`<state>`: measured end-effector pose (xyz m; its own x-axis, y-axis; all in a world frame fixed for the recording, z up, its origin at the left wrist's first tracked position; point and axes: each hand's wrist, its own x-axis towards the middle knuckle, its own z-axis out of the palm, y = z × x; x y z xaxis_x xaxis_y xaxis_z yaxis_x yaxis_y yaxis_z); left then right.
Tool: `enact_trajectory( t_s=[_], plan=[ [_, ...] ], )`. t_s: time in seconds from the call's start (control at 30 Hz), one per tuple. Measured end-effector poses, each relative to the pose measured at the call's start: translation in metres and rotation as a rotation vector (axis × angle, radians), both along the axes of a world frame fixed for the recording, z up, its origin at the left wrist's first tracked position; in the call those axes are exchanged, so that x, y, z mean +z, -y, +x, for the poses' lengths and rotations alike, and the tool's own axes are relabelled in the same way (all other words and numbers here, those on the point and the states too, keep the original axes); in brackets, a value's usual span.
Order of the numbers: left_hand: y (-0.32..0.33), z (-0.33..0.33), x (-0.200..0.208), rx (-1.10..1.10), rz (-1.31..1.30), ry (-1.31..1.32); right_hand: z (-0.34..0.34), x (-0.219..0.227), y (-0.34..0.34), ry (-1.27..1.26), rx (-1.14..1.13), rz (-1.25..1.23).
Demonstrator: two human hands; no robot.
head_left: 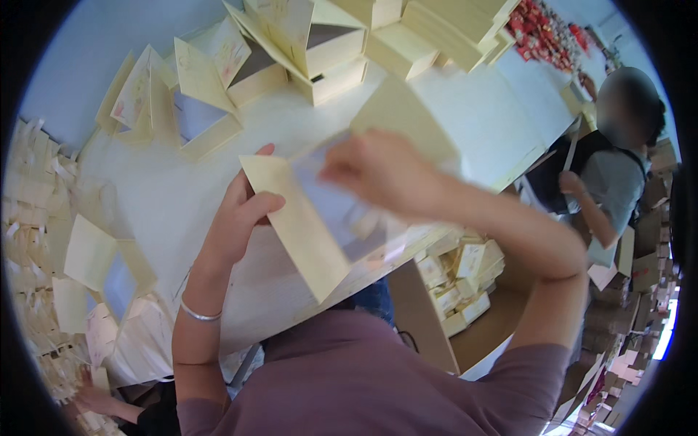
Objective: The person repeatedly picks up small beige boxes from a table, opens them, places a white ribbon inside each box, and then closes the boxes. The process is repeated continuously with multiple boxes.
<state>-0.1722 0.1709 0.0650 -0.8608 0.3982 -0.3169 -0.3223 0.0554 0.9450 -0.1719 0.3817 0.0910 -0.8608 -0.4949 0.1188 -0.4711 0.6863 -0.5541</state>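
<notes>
My left hand (240, 214) grips the left edge of a pale yellow cardboard box (313, 225) that is open and half folded, held above the white table (167, 189). Its grey-lilac inside faces up. My right hand (382, 171), blurred by motion, is at the box's upper right, with its fingers on the raised yellow flap (403, 120). A thin silver bangle (198, 314) circles my left wrist.
Several open yellow boxes (291, 51) stand at the table's far side, closed ones (436, 29) stacked beyond them. Flat yellow blanks (91, 254) lie at the left. A brown carton (451, 291) of small boxes sits under the table. Another person (611, 182) stands at the right.
</notes>
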Motion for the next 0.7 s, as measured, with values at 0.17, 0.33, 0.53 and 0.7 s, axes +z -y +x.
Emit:
enact_trajectory(
  t_s=[0.17, 0.33, 0.53, 0.7],
  plan=[
    [0.017, -0.003, -0.022, -0.008, -0.005, 0.134, -0.019, -0.033, -0.022, 0.153, 0.080, 0.272],
    [0.019, -0.005, -0.024, 0.029, 0.008, 0.149, -0.027, -0.057, -0.024, 0.043, 0.310, 0.232],
    [0.034, -0.003, -0.030, 0.120, -0.044, 0.217, -0.040, -0.038, -0.006, 0.245, 0.314, 0.371],
    [0.040, -0.007, -0.034, 0.074, 0.017, 0.223, -0.048, -0.047, -0.004, 0.178, 0.319, 0.314]
  ],
)
